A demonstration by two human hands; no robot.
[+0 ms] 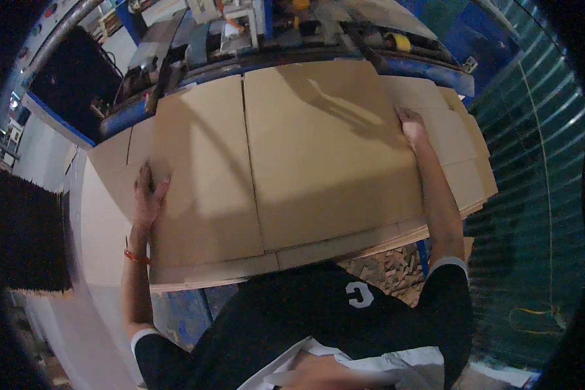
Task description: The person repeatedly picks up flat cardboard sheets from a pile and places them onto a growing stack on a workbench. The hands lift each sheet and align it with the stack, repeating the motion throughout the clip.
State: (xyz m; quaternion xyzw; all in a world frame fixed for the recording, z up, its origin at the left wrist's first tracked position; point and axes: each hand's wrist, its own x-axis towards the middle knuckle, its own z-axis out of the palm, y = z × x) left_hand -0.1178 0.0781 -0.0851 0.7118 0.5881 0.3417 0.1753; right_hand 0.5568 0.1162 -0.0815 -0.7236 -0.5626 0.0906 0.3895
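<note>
Your left hand (148, 195) flat, fingers spread, on left edge of top cardboard sheet (286, 156); right hand (412, 125) gripping right edge. Sheet lies flat on stack (461, 162), long axis left-right, creases running toward machine (292, 32).

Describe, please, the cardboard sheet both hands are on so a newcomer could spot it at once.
Find the blue machine at the top; a stack of flat cardboard lies before it. The top sheet spans between the left hand and right hand. Unlike those beneath, it shows fully, with a straight slot down its middle.
</note>
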